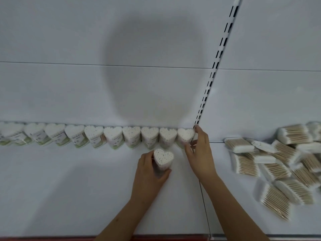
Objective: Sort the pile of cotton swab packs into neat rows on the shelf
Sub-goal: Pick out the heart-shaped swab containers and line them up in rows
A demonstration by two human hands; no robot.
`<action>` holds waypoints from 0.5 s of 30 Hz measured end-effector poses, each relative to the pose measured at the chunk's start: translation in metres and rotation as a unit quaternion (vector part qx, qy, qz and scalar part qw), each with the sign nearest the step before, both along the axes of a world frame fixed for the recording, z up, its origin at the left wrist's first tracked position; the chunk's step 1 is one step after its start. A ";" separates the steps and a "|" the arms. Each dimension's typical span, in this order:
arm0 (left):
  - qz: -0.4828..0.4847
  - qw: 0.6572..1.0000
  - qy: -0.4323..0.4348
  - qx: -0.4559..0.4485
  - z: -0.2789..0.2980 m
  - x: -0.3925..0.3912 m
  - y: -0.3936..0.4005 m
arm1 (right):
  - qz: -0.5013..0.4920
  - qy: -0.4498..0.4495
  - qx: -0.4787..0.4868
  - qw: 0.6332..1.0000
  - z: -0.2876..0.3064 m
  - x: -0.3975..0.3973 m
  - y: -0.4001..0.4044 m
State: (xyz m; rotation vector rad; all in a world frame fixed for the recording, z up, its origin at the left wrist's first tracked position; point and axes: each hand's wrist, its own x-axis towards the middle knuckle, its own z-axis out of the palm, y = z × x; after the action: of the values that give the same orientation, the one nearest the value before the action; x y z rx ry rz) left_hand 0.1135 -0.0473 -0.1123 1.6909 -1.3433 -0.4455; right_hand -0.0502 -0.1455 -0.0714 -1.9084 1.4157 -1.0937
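A row of several heart-shaped cotton swab packs (111,135) stands upright along the back of the white shelf (69,188). My left hand (149,173) grips one more heart-shaped pack (163,160), upright just in front of the row. My right hand (198,150) touches the rightmost pack of the row (185,135), thumb and fingers around its right side. A loose pile of flat packs of wooden-stick swabs (278,169) lies on the shelf to the right.
A slotted metal upright (213,72) runs up the white back wall where two shelf sections meet. A seam (204,206) divides the shelf boards. A red strip (156,238) marks the front edge. A head's shadow falls on the wall.
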 end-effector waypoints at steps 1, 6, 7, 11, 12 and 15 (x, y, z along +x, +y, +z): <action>0.000 1.000 -0.001 0.000 0.000 0.000 0.000 | -0.001 -0.001 0.003 1.000 0.001 0.000 0.005; -0.001 1.000 -0.012 -0.005 0.002 -0.001 0.001 | -0.056 -0.036 0.016 0.998 0.006 -0.002 0.037; -0.001 1.000 -0.014 -0.006 0.003 -0.001 0.001 | -0.043 -0.040 0.024 0.998 0.007 0.000 0.045; -0.025 0.999 -0.020 -0.007 0.003 0.001 0.000 | 0.082 0.004 0.080 0.993 0.001 0.017 0.071; -0.035 0.999 -0.020 -0.005 0.001 0.002 0.000 | 0.096 -0.006 0.098 0.991 -0.001 0.021 0.074; -0.048 0.999 0.011 0.010 0.004 0.004 0.002 | 0.114 -0.040 0.135 0.983 0.005 0.028 0.078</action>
State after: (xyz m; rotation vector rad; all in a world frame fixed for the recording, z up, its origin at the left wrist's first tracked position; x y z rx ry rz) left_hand 0.1175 -0.0455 -0.1082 1.6383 -1.4132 -0.5337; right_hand -0.0226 -0.0677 -0.0664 -1.7591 1.1985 -0.8155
